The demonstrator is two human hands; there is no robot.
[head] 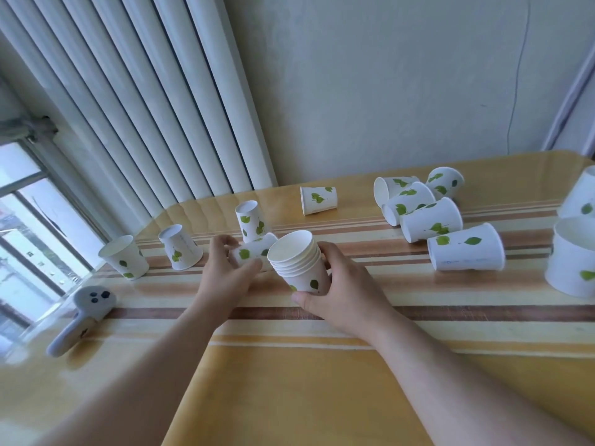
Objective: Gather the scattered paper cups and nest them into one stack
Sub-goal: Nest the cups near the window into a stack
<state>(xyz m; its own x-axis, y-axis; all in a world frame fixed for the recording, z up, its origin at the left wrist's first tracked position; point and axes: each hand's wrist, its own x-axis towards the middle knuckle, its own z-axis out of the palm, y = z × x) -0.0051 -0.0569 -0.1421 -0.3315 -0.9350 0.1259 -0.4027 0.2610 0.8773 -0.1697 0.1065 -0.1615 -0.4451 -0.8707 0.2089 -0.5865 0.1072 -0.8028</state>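
My right hand (338,284) holds the stack of white leaf-print paper cups (297,262); just left of it, my left hand (225,268) grips one tipped white paper cup (251,251).

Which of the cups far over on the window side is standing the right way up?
The leftmost cup, nearest the window. Its open mouth faces up, while the two cups to its right stand upside down, flat bottoms on top.

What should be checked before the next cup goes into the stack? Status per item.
1. Right hand holds the stack firmly: ok.
2. Stack mouth faces up and is open: ok.
3. Left hand has closed on the lying cup: ok.
4. That cup is turned base-first toward the stack: not ok, it lies sideways.
5. Cup is off the table: cannot tell.
6. Stack cups nested evenly: ok.
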